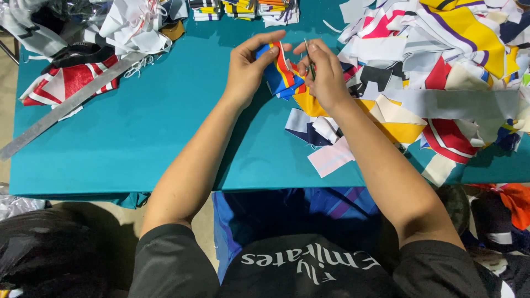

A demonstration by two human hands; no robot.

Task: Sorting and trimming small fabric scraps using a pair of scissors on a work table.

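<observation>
my left hand [245, 69] pinches a folded striped fabric piece [282, 74] just left of the big scrap pile [441, 66]; my right hand [324, 74] grips a thin green tool [309, 55] (touching the fabric).

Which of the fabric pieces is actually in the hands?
The blue, red and yellow striped piece, pinched by the left hand and touched by the right hand. The other pieces lie loose on the teal table.

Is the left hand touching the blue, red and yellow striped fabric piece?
Touching. The head view shows the left hand with its fingers and thumb wrapped around the striped fabric piece, pinching its upper edge, with no gap visible between them.
</observation>
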